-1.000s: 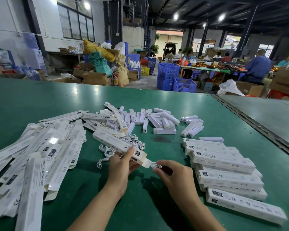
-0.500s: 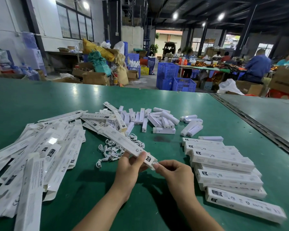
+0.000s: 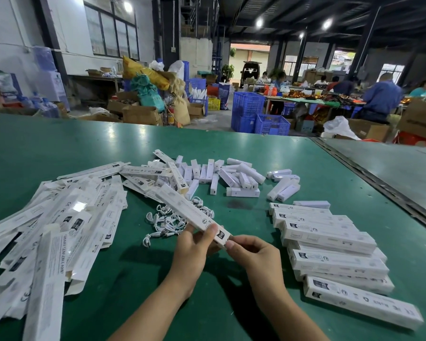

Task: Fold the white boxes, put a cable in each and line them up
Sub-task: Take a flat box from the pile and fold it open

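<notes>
A person's two hands are holding one long white box (image 3: 194, 212) just above the green table (image 3: 305, 168). The left hand (image 3: 194, 247) is pinching the box near its close end, thumb on top, while the right hand (image 3: 253, 254) is pinching that end's tip between thumb and fingers. Just behind the box, a tangle of white cables (image 3: 167, 222) is lying on the table. Left of the box, flat unfolded boxes (image 3: 59, 230) are spreading in a loose heap; right of it, finished boxes (image 3: 330, 247) are lying side by side in a row.
</notes>
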Tool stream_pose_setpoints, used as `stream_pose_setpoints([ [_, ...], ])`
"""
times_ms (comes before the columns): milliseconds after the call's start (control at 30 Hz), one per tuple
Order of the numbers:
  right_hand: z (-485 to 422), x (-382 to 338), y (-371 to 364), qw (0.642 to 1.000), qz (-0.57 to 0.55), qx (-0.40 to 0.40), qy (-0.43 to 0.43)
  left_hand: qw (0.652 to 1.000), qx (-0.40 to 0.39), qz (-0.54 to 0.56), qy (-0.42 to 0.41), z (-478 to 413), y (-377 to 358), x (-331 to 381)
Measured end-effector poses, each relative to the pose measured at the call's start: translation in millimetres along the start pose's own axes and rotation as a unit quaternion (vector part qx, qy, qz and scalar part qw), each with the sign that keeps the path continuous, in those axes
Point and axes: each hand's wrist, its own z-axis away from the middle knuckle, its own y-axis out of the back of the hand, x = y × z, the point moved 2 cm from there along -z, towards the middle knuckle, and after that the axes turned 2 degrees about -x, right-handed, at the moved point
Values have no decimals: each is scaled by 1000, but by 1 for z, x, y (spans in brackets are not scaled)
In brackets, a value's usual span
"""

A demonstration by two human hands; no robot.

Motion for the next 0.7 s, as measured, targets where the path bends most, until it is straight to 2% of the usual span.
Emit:
stream_pose_setpoints([
  [100, -1, 0, 2, 1000, -17, -9, -8, 1000, -4, 11, 14, 0, 0, 2],
  [267, -2, -2, 2, 996, 76, 1, 47, 998, -43, 28, 34, 1, -3, 2],
  [500, -3, -3, 2, 970, 199, 36, 136, 994, -89, 3, 67, 2, -4, -2],
  [700, -4, 0, 2, 962, 211, 59, 165, 989, -113, -5, 94, 5, -7, -1],
])
